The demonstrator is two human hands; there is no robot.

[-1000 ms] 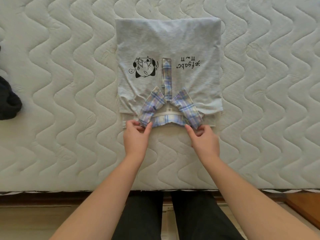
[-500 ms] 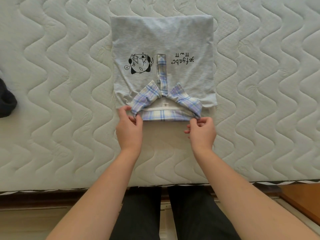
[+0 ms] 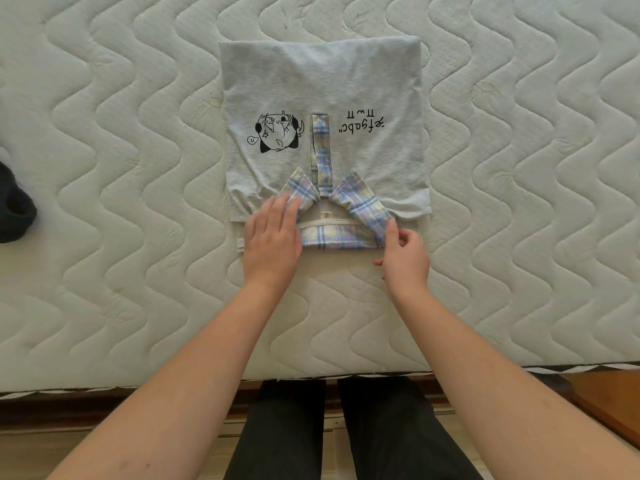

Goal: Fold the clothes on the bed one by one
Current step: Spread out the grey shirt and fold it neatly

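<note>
The right hand [image 3: 403, 255] pinches one plaid collar [image 3: 363, 206] tip; the left hand [image 3: 272, 237] lies flat with straight fingers on the other. One folded grey shirt [image 3: 322, 109] lies mid-mattress [image 3: 121, 168]; one dark item [image 3: 15, 209], perhaps clothing, lies at the left edge.

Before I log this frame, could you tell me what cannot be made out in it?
- Dark garment, head view: cut off by the left edge, type unclear.
- Size label inside the plaid collar: too small to read.
- Shirt corner under the left hand: hidden by it.
</note>
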